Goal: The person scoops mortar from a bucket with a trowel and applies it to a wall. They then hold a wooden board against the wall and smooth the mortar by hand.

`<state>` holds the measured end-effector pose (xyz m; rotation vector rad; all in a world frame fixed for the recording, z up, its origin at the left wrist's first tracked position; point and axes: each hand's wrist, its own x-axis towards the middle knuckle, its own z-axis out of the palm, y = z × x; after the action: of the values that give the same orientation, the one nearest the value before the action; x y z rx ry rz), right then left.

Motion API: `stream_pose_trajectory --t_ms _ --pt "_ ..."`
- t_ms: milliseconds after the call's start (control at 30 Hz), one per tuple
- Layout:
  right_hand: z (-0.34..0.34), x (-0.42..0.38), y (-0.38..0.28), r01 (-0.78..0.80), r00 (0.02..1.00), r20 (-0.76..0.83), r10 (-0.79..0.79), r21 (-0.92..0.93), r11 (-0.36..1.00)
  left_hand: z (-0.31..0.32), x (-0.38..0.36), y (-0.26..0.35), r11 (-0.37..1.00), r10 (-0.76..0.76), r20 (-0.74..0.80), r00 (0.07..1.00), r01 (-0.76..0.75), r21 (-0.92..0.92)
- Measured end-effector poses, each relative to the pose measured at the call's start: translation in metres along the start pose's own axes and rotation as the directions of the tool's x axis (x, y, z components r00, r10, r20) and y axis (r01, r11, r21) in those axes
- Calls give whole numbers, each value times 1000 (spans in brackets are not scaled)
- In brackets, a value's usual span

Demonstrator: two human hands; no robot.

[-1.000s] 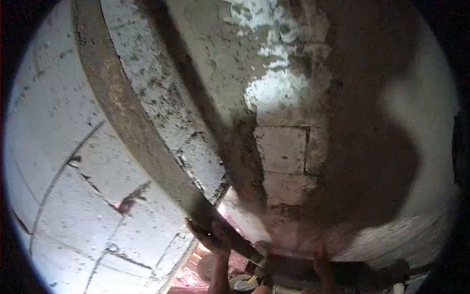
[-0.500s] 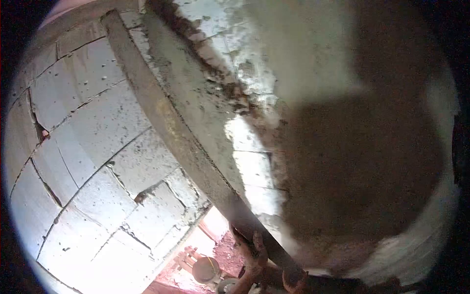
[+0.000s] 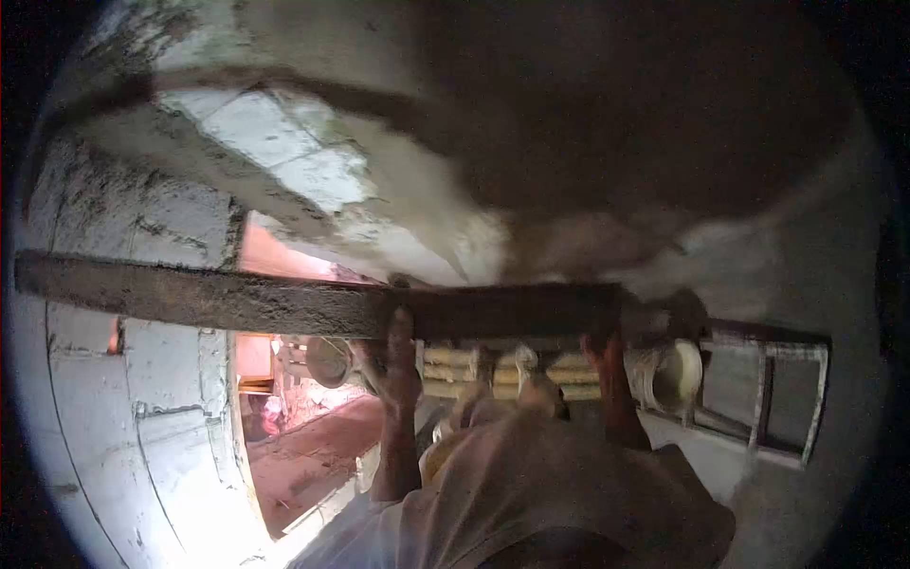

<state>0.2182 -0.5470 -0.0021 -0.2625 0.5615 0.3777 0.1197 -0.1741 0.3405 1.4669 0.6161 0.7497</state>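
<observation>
A long straightedge board (image 3: 284, 302), rough and caked with grey mortar, lies nearly level across the view in front of my body. My left hand (image 3: 398, 365) grips its lower edge near the middle, the thumb pressed up against the near face. Further right, my right hand (image 3: 604, 353) is closed on the same edge, in dim light with its fingers partly hidden. Above the board, the wall shows pale bare blocks (image 3: 280, 142) and a broad dark area of plaster (image 3: 645, 114).
A white block wall (image 3: 152, 379) stands at left beside a bright opening (image 3: 322, 446) with reddish ground. Beneath the board are yellowish planks (image 3: 450, 373), a round bucket-like container (image 3: 678, 375) and another round vessel (image 3: 328, 362). A ladder-like frame (image 3: 761, 398) is at right.
The board has swung from a steep diagonal along the wall to nearly level before me. My view has shifted, bringing both forearms, my clothing and the planks below into sight.
</observation>
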Motion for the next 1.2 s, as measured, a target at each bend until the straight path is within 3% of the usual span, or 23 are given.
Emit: stream_pose_trajectory --t_ms 33,100,133,233,367,400,433,467,567,600,633,667,700,767,833,900,1067,1200 --pt "13 -10 0 4 991 137 2 -45 999 1 -5 -9 999 -41 51 998 41 2" --pt "10 -15 -4 110 994 4 -110 -30 993 10 -7 -29 964 -59 -34 998 48 -260" --pt "21 -17 -5 136 987 -83 -137 -18 991 10 -7 -32 937 -158 -8 987 147 -316" --pt "65 -15 -5 180 962 -208 -174 8 984 4 6 -54 933 -230 54 972 236 -273" --pt "51 20 -5 189 946 -285 -155 99 977 -1 57 -81 908 -325 -32 945 302 -290" --pt "43 34 -10 189 942 -305 -142 132 973 6 68 -87 920 -286 17 958 279 -274" --pt "31 50 -16 183 938 -324 -122 164 969 15 76 -95 926 -269 4 963 260 -274" --pt "19 69 -24 171 936 -340 -95 201 965 23 85 -105 968 -232 27 972 234 -94" --pt "-30 146 -62 67 931 -357 68 354 933 36 107 -155 980 -185 77 980 178 89" --pt "-49 179 -79 23 923 -360 137 407 913 57 108 -161 978 -210 35 977 209 21" --pt "-113 232 -107 -5 907 -371 199 462 887 79 114 -164 964 -252 -8 968 250 -90" --pt "-166 299 -145 -136 914 -260 311 526 839 98 118 -169 941 -291 -41 956 278 -195" --pt "-119 287 -141 -24 916 -375 146 310 950 116 123 -172 913 -326 -58 944 298 -277" --pt "-58 279 -129 52 899 -438 2 112 992 135 133 -177 885 -360 -79 929 314 -343" --pt "0 251 -128 116 877 -467 -109 -14 993 142 142 -192 919 -341 -104 934 308 -247" --pt "-11 257 -140 128 878 -461 -128 -30 991 135 146 -216 882 -348 -35 937 314 -352" --pt "-54 306 -158 82 901 -426 -83 -21 996 149 157 -232 881 -358 -83 930 307 -360" --pt "-97 331 -173 43 915 -399 -61 -53 998 146 146 -253 857 -413 -15 910 383 -346"
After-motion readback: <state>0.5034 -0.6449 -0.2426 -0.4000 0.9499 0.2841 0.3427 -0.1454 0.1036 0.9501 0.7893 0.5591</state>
